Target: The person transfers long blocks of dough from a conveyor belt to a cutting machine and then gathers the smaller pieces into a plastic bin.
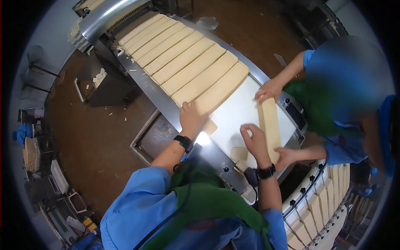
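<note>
Several pale slabs (183,54) lie side by side on the belt. My left hand (192,118) rests at the near end of the last slab (225,87), and a small pale piece (210,126) lies by its fingers. My right hand (255,143) is raised over the white belt surface (237,108) with its fingers curled; what is between them, if anything, is too small to make out. Another small piece (238,153) lies to its left. Beside my right hand, a co-worker's two hands hold a separate long slab (270,125) by its ends.
The co-worker (346,83) stands across the belt at the right. A curved conveyor (318,204) with railings carries more slabs at the lower right. A dark bin (110,83) with scraps stands left of the belt. A metal tray (156,135) lies beneath its near edge.
</note>
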{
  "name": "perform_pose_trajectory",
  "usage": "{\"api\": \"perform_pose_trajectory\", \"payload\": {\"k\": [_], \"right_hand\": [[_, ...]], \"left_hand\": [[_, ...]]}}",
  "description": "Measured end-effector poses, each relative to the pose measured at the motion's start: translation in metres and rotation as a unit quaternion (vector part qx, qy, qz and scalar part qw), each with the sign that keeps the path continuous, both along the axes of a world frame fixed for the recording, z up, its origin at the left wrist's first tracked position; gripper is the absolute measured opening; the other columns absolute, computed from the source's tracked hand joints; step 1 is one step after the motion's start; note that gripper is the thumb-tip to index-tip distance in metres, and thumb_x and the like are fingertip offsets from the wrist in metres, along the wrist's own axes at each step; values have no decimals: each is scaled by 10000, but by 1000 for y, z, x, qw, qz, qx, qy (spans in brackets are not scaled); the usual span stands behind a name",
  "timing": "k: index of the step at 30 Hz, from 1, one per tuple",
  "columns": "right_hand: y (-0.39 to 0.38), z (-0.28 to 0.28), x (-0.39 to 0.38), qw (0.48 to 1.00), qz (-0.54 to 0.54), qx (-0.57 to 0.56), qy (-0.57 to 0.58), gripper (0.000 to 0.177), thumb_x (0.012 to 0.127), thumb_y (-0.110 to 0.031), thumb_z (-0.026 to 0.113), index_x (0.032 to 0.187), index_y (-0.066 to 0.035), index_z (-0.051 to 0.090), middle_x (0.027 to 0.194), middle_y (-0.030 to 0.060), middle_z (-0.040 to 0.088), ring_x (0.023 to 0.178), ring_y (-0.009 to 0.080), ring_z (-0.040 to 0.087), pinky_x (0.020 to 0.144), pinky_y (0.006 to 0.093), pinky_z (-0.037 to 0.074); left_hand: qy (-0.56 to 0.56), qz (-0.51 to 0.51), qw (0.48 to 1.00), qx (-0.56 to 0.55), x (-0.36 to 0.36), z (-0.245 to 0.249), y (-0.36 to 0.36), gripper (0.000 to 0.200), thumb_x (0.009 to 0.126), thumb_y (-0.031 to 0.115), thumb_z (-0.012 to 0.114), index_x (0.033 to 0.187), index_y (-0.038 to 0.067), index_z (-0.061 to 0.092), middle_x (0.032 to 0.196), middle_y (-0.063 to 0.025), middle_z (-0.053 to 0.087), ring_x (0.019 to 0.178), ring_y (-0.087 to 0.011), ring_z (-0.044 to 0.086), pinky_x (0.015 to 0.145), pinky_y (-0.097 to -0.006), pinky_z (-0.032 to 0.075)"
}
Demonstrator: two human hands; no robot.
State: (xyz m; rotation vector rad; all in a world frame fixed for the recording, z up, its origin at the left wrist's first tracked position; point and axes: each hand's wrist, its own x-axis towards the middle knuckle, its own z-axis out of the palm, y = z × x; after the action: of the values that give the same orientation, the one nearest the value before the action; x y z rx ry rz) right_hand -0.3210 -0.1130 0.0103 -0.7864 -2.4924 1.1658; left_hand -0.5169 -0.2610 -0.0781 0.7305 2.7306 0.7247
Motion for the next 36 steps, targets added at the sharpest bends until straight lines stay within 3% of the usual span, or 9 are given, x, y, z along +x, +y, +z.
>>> {"api": "perform_pose_trajectory", "payload": {"k": [6,8,12,14,16,24,30,32,36], "right_hand": [[76,-100,-106,977,-58,188,-82,491,857,-296,650,1234,6,562,1290,236,532,1183,409,490,1017,470,394],[97,-114,-144,944,-136,243,-178,660,869,-410,616,1373,-14,454,1453,246,367,1265,435,411,1034,508,378],[133,-116,-201,934,-185,238,-191,738,893,-514,547,1466,-89,358,1538,229,243,1324,421,361,1052,524,357],[137,-94,-222,940,-160,138,-269,732,898,-571,506,1490,-172,343,1566,228,182,1354,416,333,1038,519,381],[134,-93,-233,931,-164,157,-287,749,877,-609,509,1492,-217,341,1572,230,164,1316,419,395,999,502,429],[132,-73,-171,906,-310,54,-284,773,778,-488,639,1407,-112,394,1503,289,227,1212,492,468,968,494,469],[133,-44,-21,837,-490,6,-243,762,724,-395,711,1315,-29,400,1359,281,339,1085,505,541,910,517,506],[128,-56,7,829,-507,38,-232,753,726,-404,713,1298,-22,405,1362,283,340,1069,499,553,903,515,510],[122,-58,19,822,-511,92,-232,745,729,-431,720,1272,-19,419,1394,291,332,1031,487,581,873,499,524]], "left_hand": [[38,-13,999,23,-7,1,5,718,742,382,766,1262,-12,467,1175,-268,480,1015,-429,530,835,-483,480],[12,-26,999,14,-10,3,6,686,744,374,764,1226,-18,473,1151,-264,491,989,-427,544,816,-480,487],[23,-56,998,-30,-15,1,8,698,747,388,764,1220,-19,452,1109,-239,502,938,-398,567,762,-450,512],[36,-71,995,-52,-17,-1,8,734,750,427,755,1235,-23,439,1100,-224,504,915,-377,577,729,-428,526],[39,-83,993,-75,-18,-3,8,762,754,466,740,1245,-31,433,1104,-217,503,911,-367,580,714,-418,532],[66,-140,988,-9,-12,-2,13,810,691,423,799,1259,-26,436,1124,-218,484,956,-368,563,751,-439,524],[-95,-326,940,24,24,22,34,830,685,424,812,1289,18,413,1152,-230,461,962,-406,589,779,-466,527],[-153,-357,920,-51,37,24,40,854,704,472,790,1310,39,372,1166,-238,447,901,-425,622,742,-477,545],[-128,-364,917,-101,54,31,54,864,715,505,768,1318,53,346,1162,-245,443,848,-432,638,698,-482,556]]}}
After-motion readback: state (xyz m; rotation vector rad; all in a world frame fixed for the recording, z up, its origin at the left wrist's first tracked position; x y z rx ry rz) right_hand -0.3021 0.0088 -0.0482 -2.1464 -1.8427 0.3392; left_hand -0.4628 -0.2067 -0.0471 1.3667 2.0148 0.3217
